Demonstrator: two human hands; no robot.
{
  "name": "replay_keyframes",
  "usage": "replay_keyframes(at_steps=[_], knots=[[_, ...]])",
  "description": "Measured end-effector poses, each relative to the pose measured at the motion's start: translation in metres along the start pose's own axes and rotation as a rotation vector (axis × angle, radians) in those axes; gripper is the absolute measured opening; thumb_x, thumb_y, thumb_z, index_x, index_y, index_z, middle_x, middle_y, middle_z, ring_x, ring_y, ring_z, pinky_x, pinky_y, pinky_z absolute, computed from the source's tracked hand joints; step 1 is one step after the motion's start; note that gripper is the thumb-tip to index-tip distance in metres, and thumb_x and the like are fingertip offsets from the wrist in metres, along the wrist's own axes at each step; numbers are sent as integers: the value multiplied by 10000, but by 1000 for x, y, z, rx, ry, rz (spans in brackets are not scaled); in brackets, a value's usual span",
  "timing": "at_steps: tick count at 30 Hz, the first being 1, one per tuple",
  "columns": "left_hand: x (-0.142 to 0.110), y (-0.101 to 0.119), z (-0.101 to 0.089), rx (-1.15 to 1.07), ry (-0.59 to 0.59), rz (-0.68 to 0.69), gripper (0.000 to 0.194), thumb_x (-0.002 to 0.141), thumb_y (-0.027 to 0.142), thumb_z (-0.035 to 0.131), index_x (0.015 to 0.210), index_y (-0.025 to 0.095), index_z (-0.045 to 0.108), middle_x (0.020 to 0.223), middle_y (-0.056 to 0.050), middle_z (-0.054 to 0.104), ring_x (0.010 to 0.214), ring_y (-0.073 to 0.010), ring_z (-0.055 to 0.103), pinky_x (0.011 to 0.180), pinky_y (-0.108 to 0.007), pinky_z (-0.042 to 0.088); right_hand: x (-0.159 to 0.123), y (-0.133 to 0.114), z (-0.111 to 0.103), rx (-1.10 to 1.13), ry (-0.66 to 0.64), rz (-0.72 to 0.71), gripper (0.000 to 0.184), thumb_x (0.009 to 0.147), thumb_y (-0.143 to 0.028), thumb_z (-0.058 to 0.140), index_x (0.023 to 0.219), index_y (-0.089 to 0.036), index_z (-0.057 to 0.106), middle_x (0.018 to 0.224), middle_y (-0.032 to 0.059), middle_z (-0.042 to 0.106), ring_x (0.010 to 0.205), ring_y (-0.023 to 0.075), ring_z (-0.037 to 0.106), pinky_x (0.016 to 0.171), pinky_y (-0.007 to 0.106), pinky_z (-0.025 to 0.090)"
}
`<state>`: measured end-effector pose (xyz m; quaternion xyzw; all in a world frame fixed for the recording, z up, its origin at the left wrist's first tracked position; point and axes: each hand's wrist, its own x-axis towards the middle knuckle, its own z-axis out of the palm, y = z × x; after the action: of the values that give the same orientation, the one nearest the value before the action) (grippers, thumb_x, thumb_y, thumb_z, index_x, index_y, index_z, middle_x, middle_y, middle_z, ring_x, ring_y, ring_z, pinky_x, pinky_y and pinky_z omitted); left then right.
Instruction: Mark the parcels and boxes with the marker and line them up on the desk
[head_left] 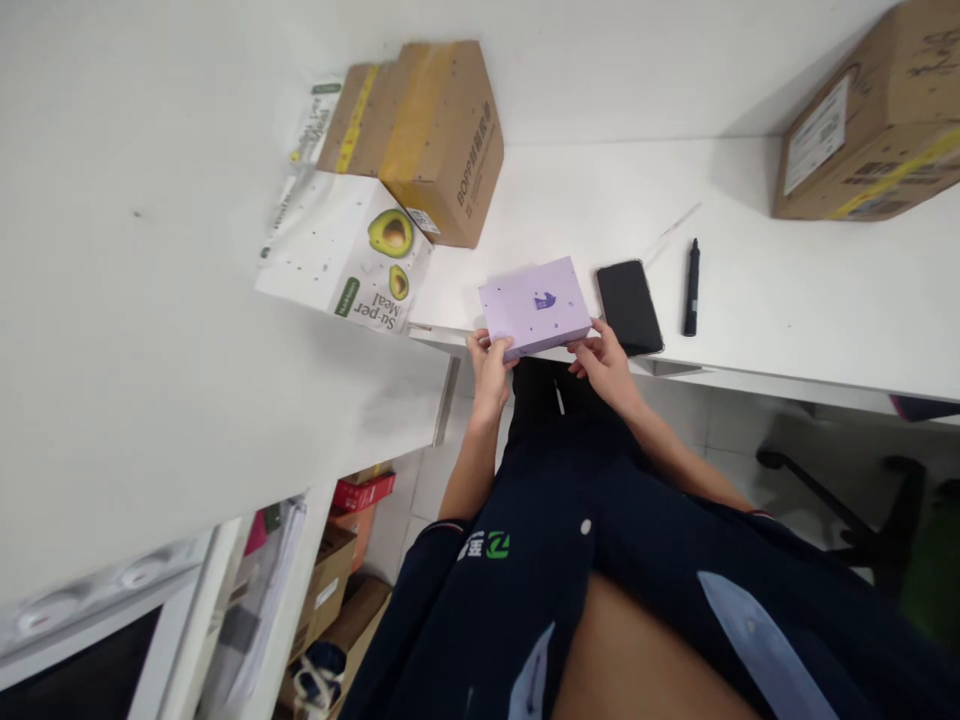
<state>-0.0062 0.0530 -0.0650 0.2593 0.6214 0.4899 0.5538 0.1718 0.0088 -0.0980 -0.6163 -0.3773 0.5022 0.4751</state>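
A small lilac box with a dark purple mark on its top is at the front edge of the white desk. My left hand grips its near left corner, thumb on top and fingers at the side and below. At the near right corner is my right hand, fingers bent, with fingertips at the box's edge; how firmly they press is unclear. Just right of the box a black smartphone lies flat, close to my right fingers. Further right is a black marker pen.
Brown cartons and a white avocado-printed box stand at the desk's left end. Another carton stands at the back right. A thin pinkish strip lies behind the phone. A chair base is below right.
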Motion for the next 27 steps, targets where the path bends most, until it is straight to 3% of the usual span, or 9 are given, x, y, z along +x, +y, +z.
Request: replay_keyframes(at_steps=[4,7,10,14,17,20,23,25,27], knots=[[1,0,1,5,16,7,444,683,285,666,1049,269,414,1119,-38,557,932,-174,614,673,-254,531,14,-12,-36,-257,223,-189,505,903,-468,536,1339,-213,520,912,28,632,649,154,594,651,357,549],[0,0,6,16,5,-22,462,684,298,673,1057,276,402,1145,-46,548,957,-185,613,695,-275,537,39,-23,-77,-640,467,-289,446,936,-400,492,1323,-193,570,1093,114,626,842,211,629,821,433,560],[-4,-2,12,19,-9,-38,482,696,317,703,1067,285,397,1186,-51,536,1004,-193,614,750,-305,536,63,-32,-110,-978,526,-183,536,910,-343,539,1415,-164,551,1292,224,548,1102,335,608,910,516,518],[-10,-6,17,-13,-25,-15,487,719,333,735,1070,289,400,1185,-42,541,1047,-191,613,813,-318,520,84,-37,-127,-1120,430,1,573,902,-242,495,1471,-191,547,1268,248,576,1084,375,624,896,540,488],[-11,-7,17,-38,-29,-12,494,722,323,756,1065,281,404,1170,-42,543,1032,-185,615,818,-314,512,91,-38,-130,-952,423,-62,513,866,-186,460,1343,-170,650,1130,191,640,978,305,649,886,488,496],[-8,-9,17,-56,-31,-14,485,730,310,758,1068,270,414,1152,-45,537,1022,-181,612,809,-304,513,89,-44,-124,-386,446,-203,370,864,-277,451,1143,-190,679,879,73,635,788,211,641,741,373,531],[-6,-14,17,-80,-31,7,463,735,297,752,1061,265,424,1135,-40,543,1019,-175,613,791,-284,516,73,-57,-104,197,235,-312,296,849,-406,534,1105,-275,600,811,-10,618,670,145,625,620,288,524],[-4,-17,17,-99,-22,24,454,737,288,749,1060,265,431,1134,-36,550,1013,-170,618,775,-271,519,59,-67,-81,356,80,-377,368,773,-394,694,1103,-312,551,832,-42,642,673,123,639,621,266,537],[-3,-21,17,-112,-19,41,446,743,287,746,1065,265,438,1134,-35,555,998,-164,621,765,-268,519,45,-75,-54,384,20,-453,422,747,-379,782,1060,-322,505,780,-73,639,624,107,624,595,246,530]])
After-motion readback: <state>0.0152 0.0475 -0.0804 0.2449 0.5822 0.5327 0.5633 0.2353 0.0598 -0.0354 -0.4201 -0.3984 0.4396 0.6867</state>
